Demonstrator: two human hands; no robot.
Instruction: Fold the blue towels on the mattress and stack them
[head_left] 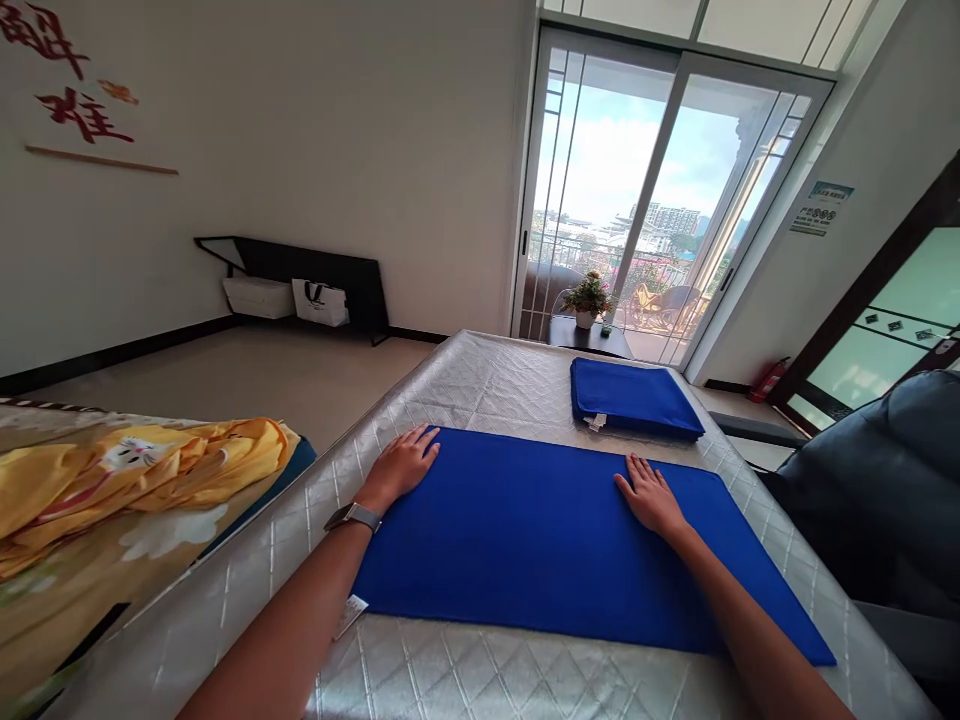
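A flat blue fabric panel [517,540] lies spread lengthwise across the silvery quilted mattress [480,385], with a white label [351,612] sticking out at its near left corner. My left hand [403,462], a watch on its wrist, rests flat at the panel's far left corner with fingers stretched out. Near the far edge, right of the middle, my right hand [651,494] presses flat on the panel, fingers extended. Beyond it sits a thicker folded blue fabric piece [634,398] with a white tag at its front. Neither hand grips anything.
At the left, a yellow cloth [150,465] lies on a patterned bed. A black shelf [307,270] with white bags stands against the wall. Behind the mattress, a potted plant [587,297] sits on a small table before sliding glass doors. A dark leather seat [885,480] is at right.
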